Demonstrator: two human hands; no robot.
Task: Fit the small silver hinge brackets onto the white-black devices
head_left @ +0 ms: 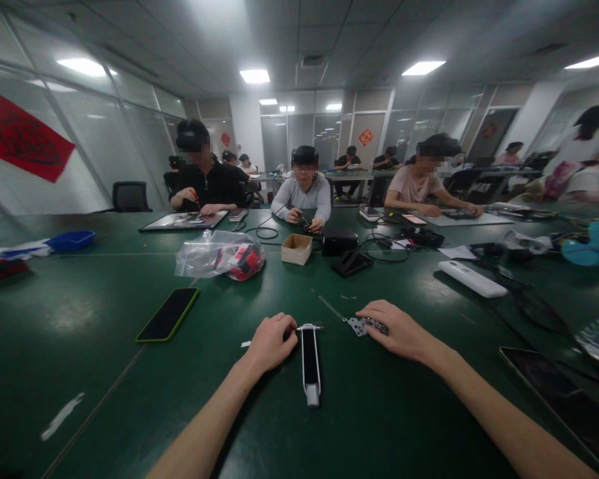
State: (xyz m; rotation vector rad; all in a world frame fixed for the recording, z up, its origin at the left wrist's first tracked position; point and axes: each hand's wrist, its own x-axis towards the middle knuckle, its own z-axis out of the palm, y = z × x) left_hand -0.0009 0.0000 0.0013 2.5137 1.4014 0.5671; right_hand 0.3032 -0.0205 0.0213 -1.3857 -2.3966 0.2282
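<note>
A narrow white frame [311,362] with a dark middle lies lengthwise on the green table in front of me. My left hand [272,342] rests at its upper left corner, with curled fingers and thumb closed on the small pin that sticks out there. To the right, my right hand [392,326] has its fingers and thumb closed around a small silver metal plate with holes [358,326]. Part of that plate is hidden under the fingers. A thin strip [332,309] extends up and left from the plate's end.
A green-edged phone [168,315] lies left; a dark tablet-like device [559,399] lies right. Farther back are a clear bag with red parts [222,255], a small box [296,249], a white oblong case [472,278] and cables. Several people sit across the table.
</note>
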